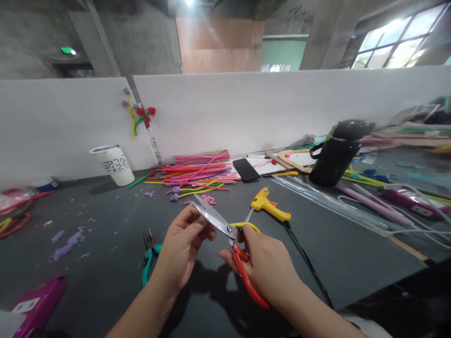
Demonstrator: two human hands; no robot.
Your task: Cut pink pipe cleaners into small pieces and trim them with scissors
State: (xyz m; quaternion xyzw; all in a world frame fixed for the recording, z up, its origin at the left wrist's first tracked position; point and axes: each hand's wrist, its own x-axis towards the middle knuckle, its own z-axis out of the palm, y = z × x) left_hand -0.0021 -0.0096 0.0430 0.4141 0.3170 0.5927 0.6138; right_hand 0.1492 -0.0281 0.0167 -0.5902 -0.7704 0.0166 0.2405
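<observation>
My right hand grips a pair of scissors by its red handles, with the metal blades slightly apart and pointing up and left. The fingers of my left hand are pinched together beside the blades; what they hold, if anything, is hidden. A yellow fuzzy stem curves behind the scissors by my right fingers; whether I hold it, I cannot tell. Beyond my right hand lies a yellow glue gun with a black cord. Teal-handled pliers lie left of my left hand.
Colourful pipe cleaners are piled at the back, beside a black phone. A white cup stands left, a black flask right. Clear rods lie across the right side. Purple scraps litter the left.
</observation>
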